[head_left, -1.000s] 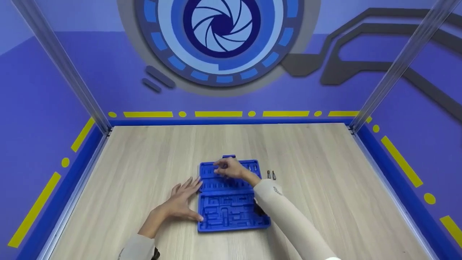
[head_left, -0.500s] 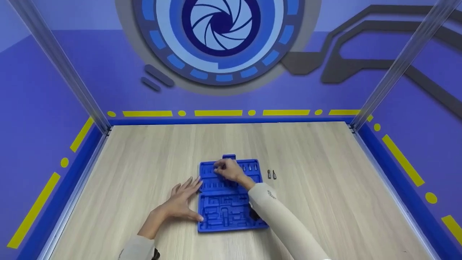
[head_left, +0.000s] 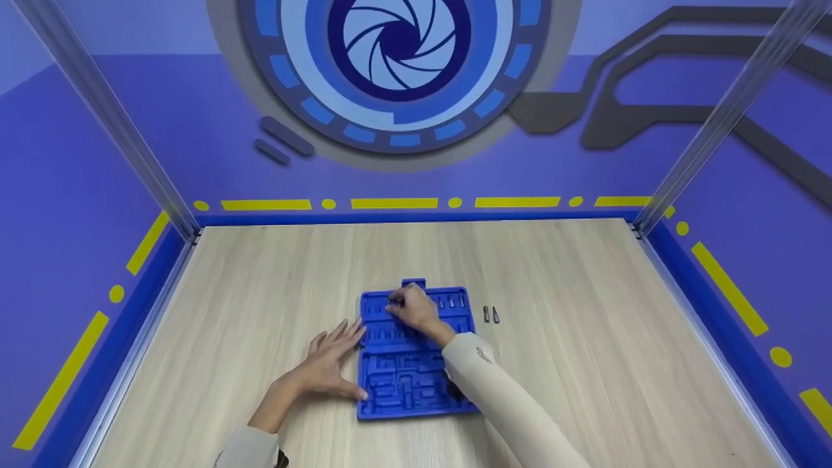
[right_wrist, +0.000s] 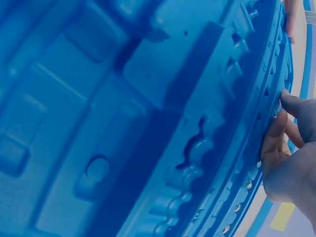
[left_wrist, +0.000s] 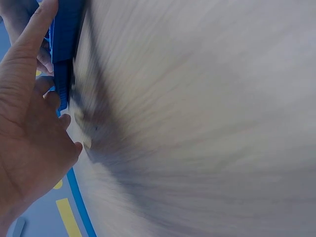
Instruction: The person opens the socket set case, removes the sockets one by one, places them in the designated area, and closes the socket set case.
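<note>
Curling over the far half of the blue bit case [head_left: 396, 411], the right hand [head_left: 415, 308] is holding its thumb and fingertips close together at the upper slots [head_left: 372, 306]; whether this grip is pinching a bit, I cannot tell. Right of it, inside the case, seated bits [head_left: 452, 301] are filling some slots near the right edge. Two loose bits [head_left: 496, 316] are lying side by side on the worktop [head_left: 565, 364], just right of the case's far half, their long axes running roughly along its right edge; the right hand is the nearer one. Its cream sleeve [head_left: 510, 396] is slanting across the case's right edge. The left hand [head_left: 325, 369] is bracing the left edge, fingers spread, thumb touching the near half.
</note>
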A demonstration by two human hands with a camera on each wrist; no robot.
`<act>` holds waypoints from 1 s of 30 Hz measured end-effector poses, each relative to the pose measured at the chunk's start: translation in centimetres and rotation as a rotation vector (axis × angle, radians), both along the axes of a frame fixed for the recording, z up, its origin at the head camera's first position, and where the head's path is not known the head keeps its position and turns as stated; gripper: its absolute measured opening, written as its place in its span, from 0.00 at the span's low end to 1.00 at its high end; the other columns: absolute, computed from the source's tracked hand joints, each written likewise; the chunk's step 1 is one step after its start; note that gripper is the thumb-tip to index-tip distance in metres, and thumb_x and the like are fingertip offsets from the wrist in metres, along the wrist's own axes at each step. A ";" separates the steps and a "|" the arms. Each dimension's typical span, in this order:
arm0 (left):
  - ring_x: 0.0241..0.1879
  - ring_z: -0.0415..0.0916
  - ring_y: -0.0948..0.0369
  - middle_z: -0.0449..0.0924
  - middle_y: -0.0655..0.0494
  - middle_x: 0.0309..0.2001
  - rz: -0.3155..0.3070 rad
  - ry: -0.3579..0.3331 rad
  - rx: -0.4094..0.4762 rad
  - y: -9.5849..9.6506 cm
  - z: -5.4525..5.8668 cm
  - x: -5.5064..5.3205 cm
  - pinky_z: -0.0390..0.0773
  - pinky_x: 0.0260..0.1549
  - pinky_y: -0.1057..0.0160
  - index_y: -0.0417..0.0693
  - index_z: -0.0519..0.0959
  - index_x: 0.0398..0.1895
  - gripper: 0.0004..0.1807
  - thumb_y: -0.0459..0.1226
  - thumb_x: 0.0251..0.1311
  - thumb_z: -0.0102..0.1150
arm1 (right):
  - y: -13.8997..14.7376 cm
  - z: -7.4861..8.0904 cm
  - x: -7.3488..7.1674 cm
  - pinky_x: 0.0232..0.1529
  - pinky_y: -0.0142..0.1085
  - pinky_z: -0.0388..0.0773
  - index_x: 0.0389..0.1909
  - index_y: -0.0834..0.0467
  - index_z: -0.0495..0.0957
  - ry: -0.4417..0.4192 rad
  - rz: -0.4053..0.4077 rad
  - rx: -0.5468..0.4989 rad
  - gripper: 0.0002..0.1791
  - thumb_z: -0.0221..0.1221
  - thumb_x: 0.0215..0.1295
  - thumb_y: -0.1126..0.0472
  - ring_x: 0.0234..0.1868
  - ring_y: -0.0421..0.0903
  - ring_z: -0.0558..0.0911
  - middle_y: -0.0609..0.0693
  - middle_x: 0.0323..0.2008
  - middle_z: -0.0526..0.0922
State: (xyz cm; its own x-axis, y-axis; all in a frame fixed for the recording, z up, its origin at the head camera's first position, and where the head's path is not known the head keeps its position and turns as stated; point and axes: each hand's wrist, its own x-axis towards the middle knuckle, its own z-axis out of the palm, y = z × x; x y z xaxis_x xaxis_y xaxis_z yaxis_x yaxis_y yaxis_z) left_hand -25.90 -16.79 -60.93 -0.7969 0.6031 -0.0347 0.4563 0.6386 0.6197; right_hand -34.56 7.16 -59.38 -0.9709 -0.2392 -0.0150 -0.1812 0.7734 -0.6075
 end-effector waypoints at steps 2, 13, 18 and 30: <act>0.80 0.36 0.32 0.43 0.41 0.83 0.003 -0.008 0.008 -0.1 0.0 0.1 0.38 0.70 0.22 0.42 0.51 0.81 0.72 0.61 0.37 0.82 | -0.1 0.0 0.1 0.54 0.49 0.81 0.52 0.59 0.86 0.001 0.003 0.004 0.16 0.66 0.68 0.56 0.51 0.52 0.83 0.55 0.47 0.84; 0.80 0.37 0.32 0.44 0.41 0.83 0.010 -0.003 -0.012 0.1 0.0 0.2 0.39 0.71 0.23 0.42 0.51 0.82 0.72 0.61 0.37 0.82 | 0.0 0.1 0.1 0.52 0.51 0.80 0.48 0.54 0.80 -0.030 0.000 -0.051 0.12 0.67 0.67 0.58 0.51 0.53 0.82 0.55 0.47 0.83; 0.81 0.36 0.33 0.43 0.41 0.83 0.014 -0.003 -0.025 0.2 0.2 0.3 0.39 0.72 0.24 0.42 0.51 0.82 0.72 0.61 0.37 0.81 | 0.2 0.0 0.2 0.54 0.48 0.81 0.42 0.57 0.87 0.002 0.001 -0.071 0.09 0.68 0.66 0.57 0.50 0.52 0.84 0.54 0.44 0.88; 0.81 0.35 0.34 0.43 0.43 0.83 0.021 -0.015 -0.039 0.1 0.3 0.2 0.38 0.72 0.24 0.44 0.51 0.82 0.71 0.61 0.38 0.81 | 0.9 0.3 0.7 0.42 0.34 0.83 0.33 0.66 0.81 -0.046 0.027 -0.386 0.07 0.67 0.65 0.65 0.39 0.43 0.84 0.59 0.41 0.89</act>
State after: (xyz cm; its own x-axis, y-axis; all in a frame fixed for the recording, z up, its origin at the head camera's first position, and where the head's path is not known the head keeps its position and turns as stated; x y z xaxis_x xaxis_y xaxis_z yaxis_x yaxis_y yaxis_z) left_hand -25.66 -16.65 -60.62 -0.8086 0.5841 -0.0703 0.4331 0.6718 0.6009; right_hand -33.82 8.02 -59.05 -0.9646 -0.2612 0.0375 -0.1639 0.4815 -0.8610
